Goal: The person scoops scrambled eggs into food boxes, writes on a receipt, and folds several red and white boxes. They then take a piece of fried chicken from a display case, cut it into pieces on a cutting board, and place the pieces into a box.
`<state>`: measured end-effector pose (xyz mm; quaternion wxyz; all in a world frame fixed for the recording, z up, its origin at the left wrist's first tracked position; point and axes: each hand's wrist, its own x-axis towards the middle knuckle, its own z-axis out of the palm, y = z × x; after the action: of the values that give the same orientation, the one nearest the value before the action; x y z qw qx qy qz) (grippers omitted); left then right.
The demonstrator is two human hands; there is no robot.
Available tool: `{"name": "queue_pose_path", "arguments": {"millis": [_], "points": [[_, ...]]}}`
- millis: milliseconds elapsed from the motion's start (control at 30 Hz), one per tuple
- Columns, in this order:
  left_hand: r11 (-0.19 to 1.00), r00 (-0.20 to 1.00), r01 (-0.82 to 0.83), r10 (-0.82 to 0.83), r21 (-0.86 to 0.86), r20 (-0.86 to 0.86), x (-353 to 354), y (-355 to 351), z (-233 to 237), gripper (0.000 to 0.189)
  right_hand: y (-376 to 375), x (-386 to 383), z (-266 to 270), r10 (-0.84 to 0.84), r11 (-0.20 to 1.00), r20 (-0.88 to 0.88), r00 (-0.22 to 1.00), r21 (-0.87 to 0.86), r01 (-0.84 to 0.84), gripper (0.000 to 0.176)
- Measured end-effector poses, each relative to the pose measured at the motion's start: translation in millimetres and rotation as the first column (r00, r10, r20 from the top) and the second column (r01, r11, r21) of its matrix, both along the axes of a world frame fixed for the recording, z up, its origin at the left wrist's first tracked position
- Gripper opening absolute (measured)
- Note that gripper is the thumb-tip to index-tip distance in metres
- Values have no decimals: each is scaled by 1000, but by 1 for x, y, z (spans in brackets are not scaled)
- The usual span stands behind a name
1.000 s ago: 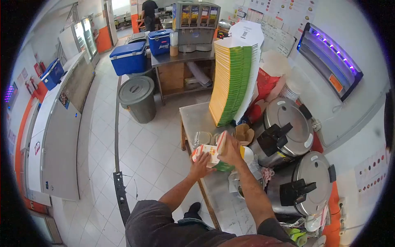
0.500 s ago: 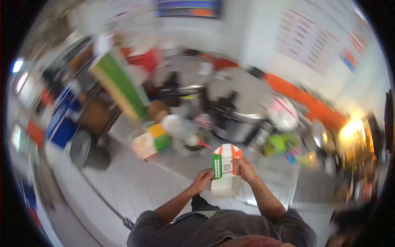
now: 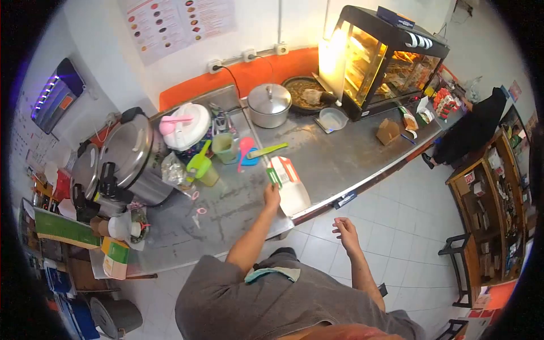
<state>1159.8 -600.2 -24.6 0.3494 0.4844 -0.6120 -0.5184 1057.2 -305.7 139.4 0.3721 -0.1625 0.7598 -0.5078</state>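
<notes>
My left hand [image 3: 272, 198] grips the near left side of a takeaway paper carton [image 3: 293, 196], white inside with green and orange printed panels. The carton is opened out and lies over the steel counter [image 3: 340, 161] near its front edge. My right hand [image 3: 346, 233] hangs in front of the counter above the floor, holding nothing, its fingers loosely bent and apart. Beyond the carton are a yellow-green utensil [image 3: 267, 150], a pink spoon [image 3: 245, 152] and a green jug [image 3: 205, 171].
A lit glass food warmer [image 3: 391, 62] stands at the back right, beside a lidded pot [image 3: 270, 106]. Large pressure cookers [image 3: 133, 150] occupy the left. Small scissors [image 3: 198, 216] lie on the counter. Another person [image 3: 473, 127] in dark clothes stands at the far right.
My view has swung right toward the food warmer. The right hand has let go of the carton and moved away from it, while the left keeps hold.
</notes>
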Motion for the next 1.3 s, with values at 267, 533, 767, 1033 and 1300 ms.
{"name": "queue_pose_path", "arguments": {"millis": [267,533,767,1033,1300], "points": [[845,859,-228,408,-483,310,-178,-75,82,44,-9,-173,-3,410,911,-92,907,90,-403,45],[986,840,-153,93,70,535,-428,-259,145,53,-16,-384,9,417,887,-295,860,339,-314,42],[937,788,-166,312,-306,530,-460,-233,117,30,-52,-462,17,67,996,-357,932,-30,-84,21],[596,874,352,67,-722,481,-423,8,229,12,-190,-481,64,513,824,16,858,-289,-487,22],[684,769,382,138,-621,625,-491,144,259,11,-166,-527,69,529,792,678,511,-610,-10,47]]}}
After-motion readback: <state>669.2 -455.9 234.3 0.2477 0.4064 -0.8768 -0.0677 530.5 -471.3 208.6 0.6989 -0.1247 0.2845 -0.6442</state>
